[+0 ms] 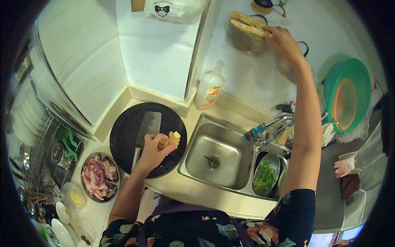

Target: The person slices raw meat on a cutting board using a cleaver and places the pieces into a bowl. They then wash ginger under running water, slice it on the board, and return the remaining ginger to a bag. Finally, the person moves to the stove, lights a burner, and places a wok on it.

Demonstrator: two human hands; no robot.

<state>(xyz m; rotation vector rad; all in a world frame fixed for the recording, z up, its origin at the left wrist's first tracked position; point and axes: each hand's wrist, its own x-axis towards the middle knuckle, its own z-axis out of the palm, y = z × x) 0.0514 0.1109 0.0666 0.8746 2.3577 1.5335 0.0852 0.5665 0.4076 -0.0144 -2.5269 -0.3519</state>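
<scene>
My left hand (155, 151) grips a knob of ginger root (172, 140) with a pale cut end, above a round black cutting board (123, 132). A cleaver (150, 125) lies flat on the board beneath and beside that hand, its handle towards me. My right hand (283, 41) is raised high at the upper right, its fingers on a long pale yellowish object (248, 27), which I cannot identify for certain. That object sits at the top of a metal container (247, 43) at the wall. Whether the fingers are closed on it is partly hidden.
Right of the board is a stainless steel sink (200, 163) with a faucet (268, 125). Leafy greens (266, 177) fill a metal bowl beside it. A metal dish (83, 182) holds raw meat (95, 177) at left. A plastic bottle (210, 86) stands behind; a green basin (361, 89) hangs right.
</scene>
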